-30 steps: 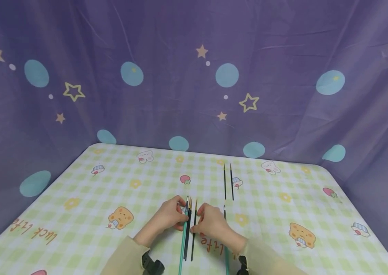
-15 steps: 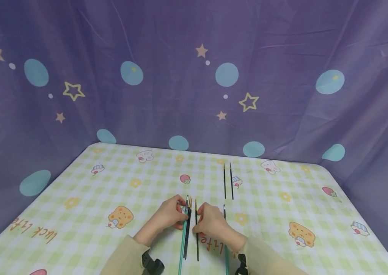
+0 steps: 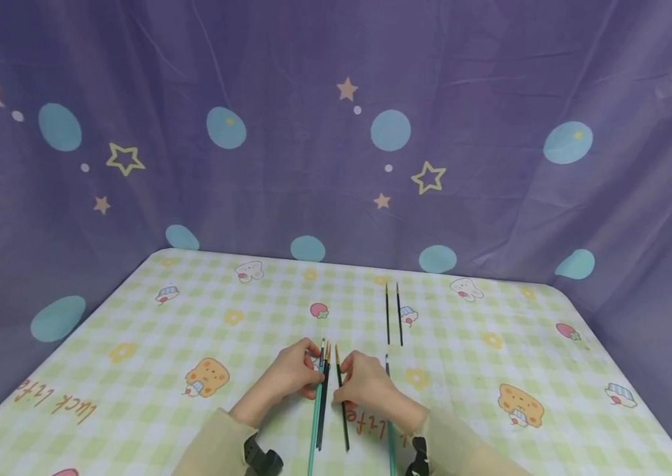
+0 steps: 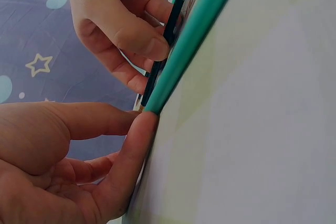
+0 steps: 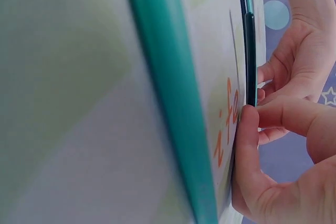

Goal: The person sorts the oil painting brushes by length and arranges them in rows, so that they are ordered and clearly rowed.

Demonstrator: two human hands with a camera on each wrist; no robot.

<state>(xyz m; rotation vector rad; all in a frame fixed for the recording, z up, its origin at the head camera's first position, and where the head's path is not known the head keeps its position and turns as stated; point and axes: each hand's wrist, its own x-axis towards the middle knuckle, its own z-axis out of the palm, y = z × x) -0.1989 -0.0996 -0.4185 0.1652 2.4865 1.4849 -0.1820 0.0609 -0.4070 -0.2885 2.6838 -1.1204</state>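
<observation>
In the head view, my left hand (image 3: 295, 370) pinches a teal-handled paintbrush (image 3: 315, 423) near its ferrule. Close along its right side lie black paintbrushes (image 3: 323, 410) with golden tips. Thumb and fingers of my right hand (image 3: 366, 380) pinch another black paintbrush (image 3: 344, 416), slightly slanted, a small gap away from that group. The left wrist view has the teal handle (image 4: 194, 35) running up from my left fingertips, the right hand behind it. My right fingertips meet at the dark handle (image 5: 251, 61) in the right wrist view.
A second teal paintbrush (image 3: 391, 443) lies partly under my right forearm. Farther back are two thin black paintbrushes (image 3: 387, 317), side by side. A green-checked cloth (image 3: 276, 304) covers the table, and a purple curtain (image 3: 288, 185) hangs behind it.
My right hand has shifted its black paintbrush slightly away from the group, and the brush's near end has swung right, so it now slants. The left hand has stayed in place.
</observation>
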